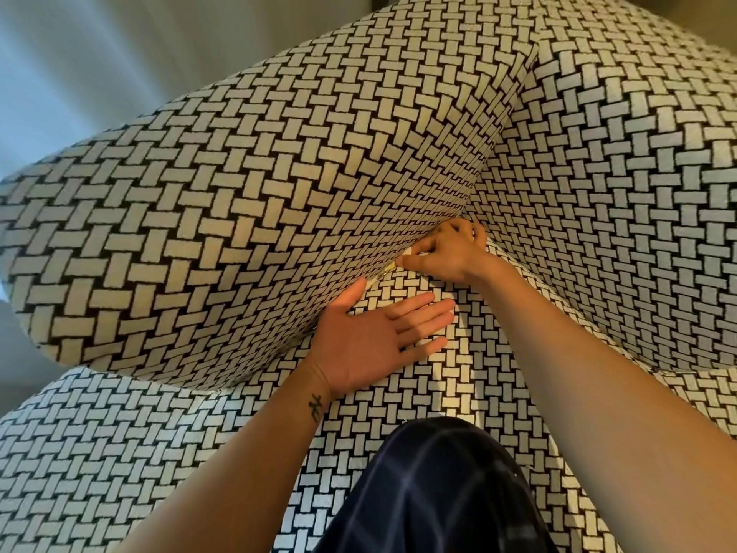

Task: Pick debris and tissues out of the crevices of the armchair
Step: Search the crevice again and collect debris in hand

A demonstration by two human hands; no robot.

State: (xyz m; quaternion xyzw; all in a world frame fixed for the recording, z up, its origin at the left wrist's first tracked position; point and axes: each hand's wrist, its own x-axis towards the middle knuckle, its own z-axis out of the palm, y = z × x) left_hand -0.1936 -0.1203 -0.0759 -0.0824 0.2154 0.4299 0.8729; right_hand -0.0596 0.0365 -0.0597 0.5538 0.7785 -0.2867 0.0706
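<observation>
The armchair is covered in a black-and-white basket-weave fabric; its left armrest fills the upper left and the seat cushion lies below. My left hand rests palm up and flat on the seat, fingers spread, its edge against the armrest. My right hand is further back at the crevice between armrest and seat, fingers pinched on a small white scrap of tissue. A thin pale strip of debris shows in the same crevice just in front of that hand.
The chair's backrest rises on the right. A dark checked garment on my body covers the seat's near edge. Pale curtain or wall lies beyond the armrest at upper left.
</observation>
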